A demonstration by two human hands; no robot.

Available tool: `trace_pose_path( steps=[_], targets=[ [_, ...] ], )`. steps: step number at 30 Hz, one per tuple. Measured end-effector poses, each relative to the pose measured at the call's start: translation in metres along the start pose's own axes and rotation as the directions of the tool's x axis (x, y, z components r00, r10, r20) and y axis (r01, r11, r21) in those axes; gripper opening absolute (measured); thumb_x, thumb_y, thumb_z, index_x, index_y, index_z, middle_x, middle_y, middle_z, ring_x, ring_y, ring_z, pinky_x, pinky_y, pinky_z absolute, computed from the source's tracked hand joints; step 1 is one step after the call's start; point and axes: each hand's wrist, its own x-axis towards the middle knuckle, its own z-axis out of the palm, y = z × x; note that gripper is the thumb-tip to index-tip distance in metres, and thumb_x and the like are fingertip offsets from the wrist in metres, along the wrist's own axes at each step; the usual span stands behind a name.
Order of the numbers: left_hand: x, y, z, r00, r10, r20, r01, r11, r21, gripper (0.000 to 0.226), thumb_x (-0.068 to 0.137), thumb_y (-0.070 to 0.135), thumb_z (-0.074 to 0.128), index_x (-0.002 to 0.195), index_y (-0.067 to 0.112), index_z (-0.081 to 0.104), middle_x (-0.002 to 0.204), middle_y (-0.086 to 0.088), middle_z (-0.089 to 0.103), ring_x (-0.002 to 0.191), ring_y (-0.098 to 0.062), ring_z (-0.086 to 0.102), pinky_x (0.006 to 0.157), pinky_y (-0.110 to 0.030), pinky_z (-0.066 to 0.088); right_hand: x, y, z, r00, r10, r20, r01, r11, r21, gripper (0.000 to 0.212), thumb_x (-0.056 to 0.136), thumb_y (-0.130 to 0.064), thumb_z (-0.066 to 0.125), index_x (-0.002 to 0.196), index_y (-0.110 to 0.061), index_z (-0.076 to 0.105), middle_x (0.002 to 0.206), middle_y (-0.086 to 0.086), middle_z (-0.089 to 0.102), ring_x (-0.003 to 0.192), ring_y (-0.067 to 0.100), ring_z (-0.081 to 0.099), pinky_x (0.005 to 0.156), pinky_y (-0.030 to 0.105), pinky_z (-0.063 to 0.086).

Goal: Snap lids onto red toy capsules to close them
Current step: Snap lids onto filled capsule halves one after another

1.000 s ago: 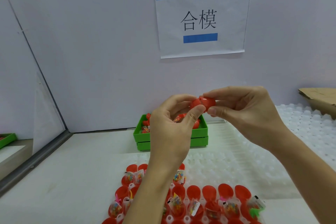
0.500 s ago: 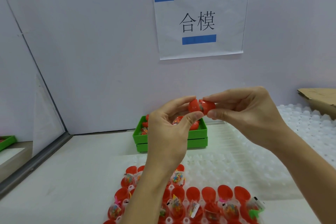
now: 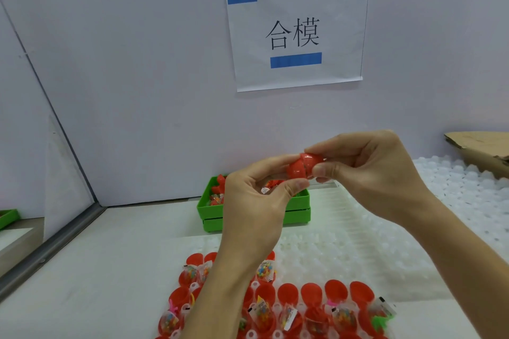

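White worktable (image 3: pixel 115 250), pale wall. Left hand (image 3: pixel 256 201) and right hand (image 3: pixel 369 170) pinch red capsule (image 3: pixel 303 165). Advice: align halves squarely, squeeze evenly until seam closes.

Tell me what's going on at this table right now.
A person is closing a red toy capsule, held up in front of them. The left hand pinches one half and the right hand pinches the other, pressing them together; a seam line shows between the halves. Below, rows of open red capsules with small bagged toys sit on a white tray. A green bin by the wall holds more red pieces.
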Motion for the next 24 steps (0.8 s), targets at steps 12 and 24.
trace_pose_path(
  steps=[12, 24],
  targets=[
    [-0.0005, -0.0028, 0.0004, 0.997, -0.047, -0.065, 0.045, 0.998, -0.034, 0.026, 0.066, 0.035, 0.074, 0.092, 0.037, 0.073, 0.086, 0.018, 0.076, 0.085, -0.002, 0.072, 0.072, -0.013, 0.055, 0.0004, 0.0016, -0.0027, 0.997, 0.041, 0.072, -0.047, 0.996, 0.078, 0.031, 0.071, 0.013, 0.076, 0.085, -0.015, 0.077, 0.088, -0.002, 0.078, 0.085, 0.016, 0.075, 0.074, 0.026, 0.061],
    [0.0004, -0.0042, -0.0032, 0.998, -0.061, -0.034, 0.061, 0.998, -0.01, 0.027, 0.069, 0.028, 0.079, 0.094, 0.035, 0.074, 0.086, 0.017, 0.076, 0.084, -0.002, 0.072, 0.073, -0.014, 0.056, 0.0003, 0.0023, 0.0006, 0.998, 0.047, 0.041, -0.051, 0.995, 0.086, 0.033, 0.069, 0.012, 0.078, 0.084, -0.017, 0.077, 0.086, -0.002, 0.078, 0.082, 0.016, 0.076, 0.074, 0.027, 0.061]
  ],
)
